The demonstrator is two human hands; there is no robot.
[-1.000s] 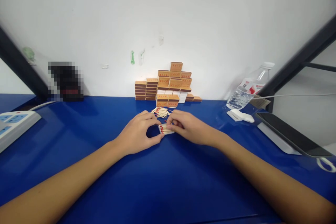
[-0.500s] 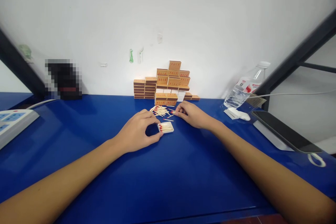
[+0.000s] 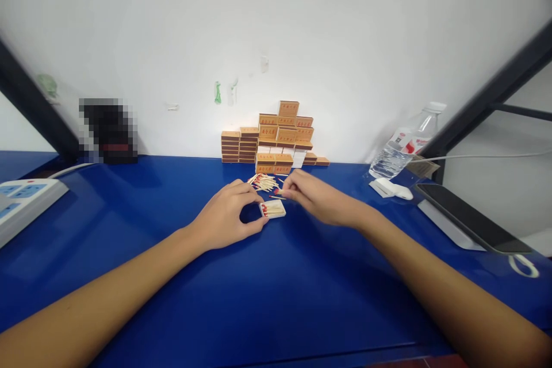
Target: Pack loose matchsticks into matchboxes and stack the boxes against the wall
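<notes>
A small white matchbox tray [image 3: 283, 214] lies on the blue table with several red-tipped matches [image 3: 272, 209] in it. My left hand [image 3: 226, 214] grips the tray's left end between thumb and fingers. Just above and right of the tray, my right hand [image 3: 313, 195] pinches matches whose red heads [image 3: 277, 191] show at the fingertips; how many cannot be made out. A loose pile of matches [image 3: 264, 182] lies behind the tray, and a single match [image 3: 277, 198] rests between pile and tray.
Stacked matchboxes [image 3: 286, 134] stand against the wall behind the pile. On the right are a water bottle [image 3: 399, 144], a white adapter-like piece [image 3: 391, 188] and a phone [image 3: 470, 217] leaning on a white object. A power strip [image 3: 30, 201] sits at the left edge.
My right hand has moved slightly nearer and left toward the tray, with matches pinched in its fingers. My left hand stays on the tray. The view has shifted slightly.
</notes>
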